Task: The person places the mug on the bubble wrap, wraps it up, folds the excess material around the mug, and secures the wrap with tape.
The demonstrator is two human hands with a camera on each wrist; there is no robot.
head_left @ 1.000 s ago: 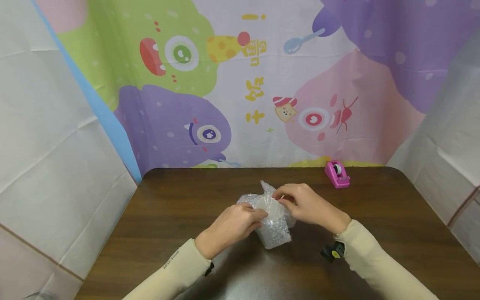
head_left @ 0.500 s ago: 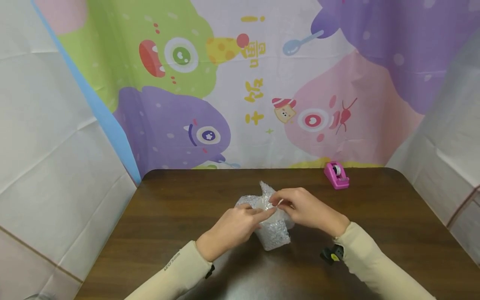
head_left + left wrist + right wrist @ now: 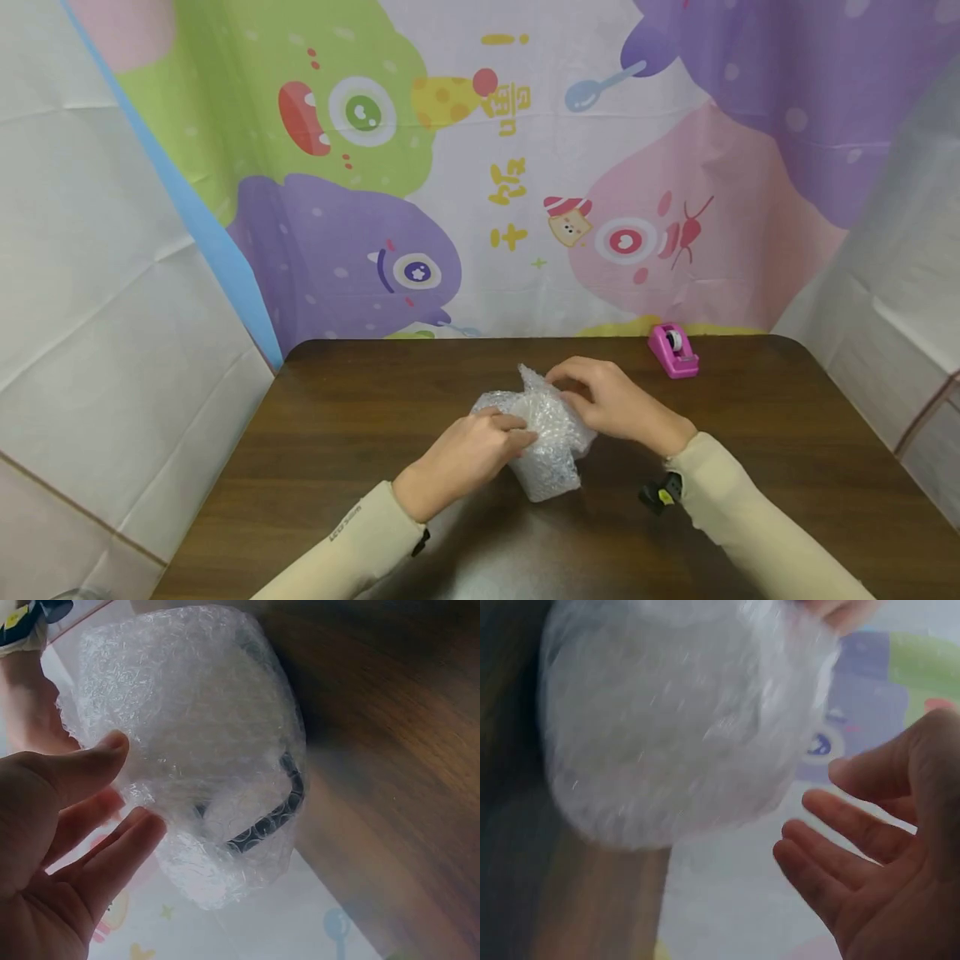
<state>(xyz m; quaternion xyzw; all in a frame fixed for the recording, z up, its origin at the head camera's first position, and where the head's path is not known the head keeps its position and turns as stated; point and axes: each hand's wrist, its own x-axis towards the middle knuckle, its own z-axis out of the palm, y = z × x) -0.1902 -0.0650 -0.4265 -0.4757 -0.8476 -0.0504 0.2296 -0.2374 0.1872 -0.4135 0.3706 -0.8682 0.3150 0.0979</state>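
A bubble-wrapped bundle [image 3: 551,433] stands on the table in the head view, with a loose flap sticking up at its far side. Through the wrap [image 3: 180,705] in the left wrist view shows a pale body with a dark curved strip [image 3: 274,821], like a handle's edge. My left hand [image 3: 468,454] rests its fingertips at the near left of the bundle's top, thumb apart from the fingers. At the bundle's far right side is my right hand [image 3: 618,404]. The right wrist view shows its fingers [image 3: 847,825] spread, with nothing between them and the thumb.
A pink tape dispenser [image 3: 673,350] sits at the back right edge of the brown wooden table [image 3: 360,392]. Behind the table hangs a cartoon-printed curtain [image 3: 517,167], with pale cloth panels on both sides.
Bubble wrap now covers the smooth pale patch on top. My left fingers reached across toward the right fingertips, then drew back. My right hand has shifted slightly up and right, its fingers loosened.
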